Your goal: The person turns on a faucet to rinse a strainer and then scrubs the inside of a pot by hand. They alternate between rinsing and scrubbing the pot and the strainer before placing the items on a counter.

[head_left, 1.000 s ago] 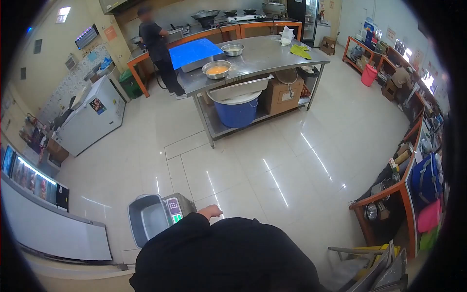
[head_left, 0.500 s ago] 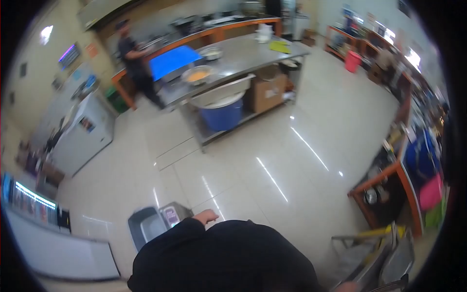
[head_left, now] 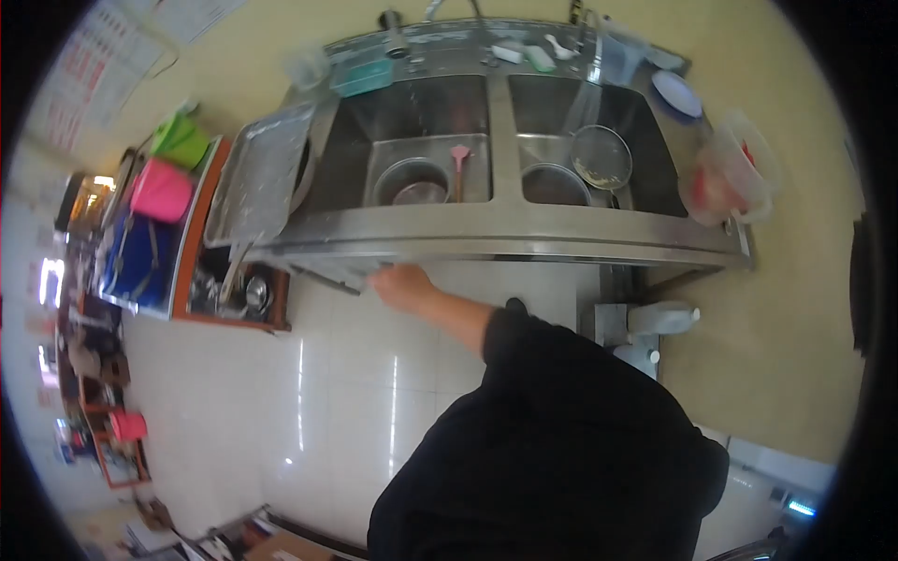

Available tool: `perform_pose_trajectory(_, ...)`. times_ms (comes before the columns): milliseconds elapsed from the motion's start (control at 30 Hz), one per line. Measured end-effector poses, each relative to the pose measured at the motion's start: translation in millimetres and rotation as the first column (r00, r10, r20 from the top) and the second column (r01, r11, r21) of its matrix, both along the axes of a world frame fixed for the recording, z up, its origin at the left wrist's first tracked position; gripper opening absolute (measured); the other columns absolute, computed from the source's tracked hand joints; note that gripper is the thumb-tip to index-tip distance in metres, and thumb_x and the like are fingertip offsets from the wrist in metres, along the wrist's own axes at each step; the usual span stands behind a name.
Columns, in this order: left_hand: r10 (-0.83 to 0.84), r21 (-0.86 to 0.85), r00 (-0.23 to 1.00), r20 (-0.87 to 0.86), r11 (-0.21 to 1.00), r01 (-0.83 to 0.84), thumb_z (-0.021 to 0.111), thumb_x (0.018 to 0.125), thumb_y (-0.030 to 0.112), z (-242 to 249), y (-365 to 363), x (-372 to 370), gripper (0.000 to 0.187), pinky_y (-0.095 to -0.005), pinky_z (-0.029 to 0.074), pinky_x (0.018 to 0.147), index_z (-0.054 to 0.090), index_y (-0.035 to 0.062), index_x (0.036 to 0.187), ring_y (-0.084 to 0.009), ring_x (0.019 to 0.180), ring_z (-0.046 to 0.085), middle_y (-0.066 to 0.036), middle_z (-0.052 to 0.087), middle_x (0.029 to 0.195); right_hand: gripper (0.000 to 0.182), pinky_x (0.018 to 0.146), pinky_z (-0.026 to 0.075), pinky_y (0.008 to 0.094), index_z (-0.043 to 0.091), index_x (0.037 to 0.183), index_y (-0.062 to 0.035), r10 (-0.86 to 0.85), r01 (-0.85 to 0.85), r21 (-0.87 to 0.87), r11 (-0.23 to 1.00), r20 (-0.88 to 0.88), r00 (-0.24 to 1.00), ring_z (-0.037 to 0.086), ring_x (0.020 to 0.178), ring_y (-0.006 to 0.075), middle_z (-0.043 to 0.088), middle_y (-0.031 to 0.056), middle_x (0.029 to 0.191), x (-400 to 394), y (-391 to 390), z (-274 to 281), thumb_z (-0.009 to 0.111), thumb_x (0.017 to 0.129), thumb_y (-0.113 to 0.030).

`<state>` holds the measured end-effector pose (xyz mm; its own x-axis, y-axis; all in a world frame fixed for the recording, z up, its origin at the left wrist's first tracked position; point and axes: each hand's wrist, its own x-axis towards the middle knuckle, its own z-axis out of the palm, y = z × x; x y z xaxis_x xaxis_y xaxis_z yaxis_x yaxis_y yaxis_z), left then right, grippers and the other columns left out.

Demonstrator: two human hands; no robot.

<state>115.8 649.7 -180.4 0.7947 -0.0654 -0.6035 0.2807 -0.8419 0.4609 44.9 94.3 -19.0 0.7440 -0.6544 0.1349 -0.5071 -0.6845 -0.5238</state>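
My left hand (head_left: 402, 286) reaches out from a black sleeve just below the front edge of the double steel sink (head_left: 505, 226). Its fingers are curled in, slightly blurred, with no object visible in them. My right hand is out of view. A steel pot (head_left: 412, 178) and a pink spatula (head_left: 459, 173) stand in the left basin. In the right basin, a round mesh strainer (head_left: 601, 157) with food bits rests beside another pot (head_left: 556, 184). On the left drainboard lies a metal tray (head_left: 257, 178).
A clear plastic tub (head_left: 731, 178) and a white bowl (head_left: 675, 95) sit at the sink's right end. Plastic jugs (head_left: 662, 319) stand underneath. To the left is an orange-edged shelf (head_left: 192, 229) with a pink container (head_left: 161, 190) and a green one (head_left: 181, 140).
My view has swung from the room with the steel table and another person round to the sink. My left hand now extends by its front edge; my right hand has left view.
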Motion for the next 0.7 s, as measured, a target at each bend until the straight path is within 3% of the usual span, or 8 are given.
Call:
perform_pose_trajectory(200, -0.183, 0.087, 0.971, 0.154, 0.981, 0.171, 0.051, 0.092, 0.04, 43.6, -107.6, 87.3, 0.042, -0.0387, 0.045, 0.048, 0.061, 0.0017, 0.078, -0.0239, 0.056, 0.057, -0.012, 0.06, 0.068, 0.02, 0.059, 0.052, 0.0362, 0.069, 0.096, -0.0171, 0.028, 0.033, -0.134, 0.99, 0.433, 0.901, 0.065, 0.07, 0.0235, 0.068, 0.0039, 0.08, -168.7, -21.9, -10.2, 0.062, 0.078, -0.012)
perform_pose_trajectory(300, -0.231, -0.062, 0.66, 0.715, 0.919, 0.388, 0.049, 0.095, 0.036, 74.9, -251.3, 104.9, 0.038, -0.0302, 0.038, 0.042, 0.054, 0.0034, 0.076, -0.0147, 0.052, 0.047, -0.005, 0.055, 0.066, 0.023, 0.06, 0.052, 0.0339, 0.069, 0.095, -0.0131, -0.199, 0.337, -0.19, 0.922, 0.513, 0.835, 0.066, 0.068, 0.0234, 0.069, 0.0068, 0.084, -253.8, -89.2, 35.7, 0.064, 0.075, -0.004)
perform_pose_trajectory(333, -0.027, -0.429, 0.869, 0.493, 0.862, 0.27, 0.049, 0.096, 0.033, 112.4, -321.4, 82.5, 0.035, -0.0231, 0.031, 0.041, 0.053, 0.0048, 0.077, -0.0078, 0.052, 0.039, 0.0, 0.049, 0.063, 0.024, 0.061, 0.053, 0.0334, 0.069, 0.095, -0.0119, -0.261, 0.448, -0.205, 0.87, 0.581, 0.771, 0.066, 0.069, 0.0232, 0.069, 0.0079, 0.085, -274.1, -115.0, 47.6, 0.064, 0.074, -0.002)
perform_pose_trajectory(367, -0.06, -0.483, 0.919, 0.389, 0.837, 0.258, 0.048, 0.097, 0.028, 125.3, -372.1, 79.6, 0.03, -0.0209, 0.027, 0.042, 0.052, 0.0058, 0.078, -0.0034, 0.053, 0.034, 0.004, 0.044, 0.062, 0.023, 0.065, 0.053, 0.033, 0.069, 0.095, -0.0094, -0.322, 0.541, -0.242, 0.805, 0.588, 0.742, 0.067, 0.073, 0.0226, 0.069, 0.0087, 0.087, -290.3, -134.1, 57.4, 0.064, 0.075, 0.0)
perform_pose_trajectory(500, -0.561, -0.112, 0.383, 0.734, 0.456, 0.883, 0.055, 0.093, 0.014, 172.2, -541.8, 46.4, 0.025, -0.0308, 0.04, 0.053, 0.055, -0.0021, 0.074, -0.0151, 0.055, 0.046, -0.011, 0.051, 0.06, 0.03, 0.077, 0.052, 0.0353, 0.062, 0.112, -0.0062, -0.558, 0.786, -0.337, 0.518, 0.563, 0.61, 0.065, 0.091, 0.0278, 0.065, 0.012, 0.106, -348.6, -232.1, 109.8, 0.061, 0.082, -0.006)
perform_pose_trajectory(567, -0.624, -0.103, 0.336, 0.705, 0.379, 0.92, 0.056, 0.09, 0.012, 163.2, -599.9, 44.8, 0.014, -0.0343, 0.045, 0.077, 0.058, -0.0005, 0.096, -0.0242, 0.085, 0.057, -0.015, 0.06, 0.093, 0.047, 0.081, 0.051, 0.0377, 0.049, 0.128, -0.0056, -0.668, 0.805, -0.436, 0.403, 0.46, 0.584, 0.062, 0.098, 0.0306, 0.057, 0.0158, 0.122, -364.1, -272.0, 125.1, 0.062, 0.084, -0.014)
perform_pose_trajectory(633, -0.477, -0.323, 0.457, 0.751, 0.338, 0.884, 0.059, 0.089, 0.018, 155.8, -645.6, 18.4, 0.046, -0.0373, 0.035, 0.101, 0.043, -0.0004, 0.128, -0.032, 0.118, 0.047, -0.019, 0.049, 0.126, 0.063, 0.084, 0.05, 0.0394, 0.034, 0.14, -0.0055, -0.793, 0.775, -0.534, 0.339, 0.281, 0.54, 0.06, 0.104, 0.0333, 0.048, 0.0188, 0.134, -365.7, -302.9, 129.3, 0.062, 0.086, -0.021)
perform_pose_trajectory(700, -0.558, -0.152, 0.381, 0.738, 0.412, 0.898, 0.06, 0.087, 0.024, 161.1, -657.0, 13.7, 0.064, -0.0385, 0.026, 0.108, 0.028, -0.001, 0.138, -0.0337, 0.129, 0.035, -0.019, 0.038, 0.138, 0.072, 0.084, 0.05, 0.0401, 0.023, 0.144, -0.0045, -0.847, 0.805, -0.368, 0.465, 0.079, 0.525, 0.059, 0.105, 0.0347, 0.041, 0.021, 0.139, -364.7, -329.4, 115.5, 0.061, 0.086, -0.026)
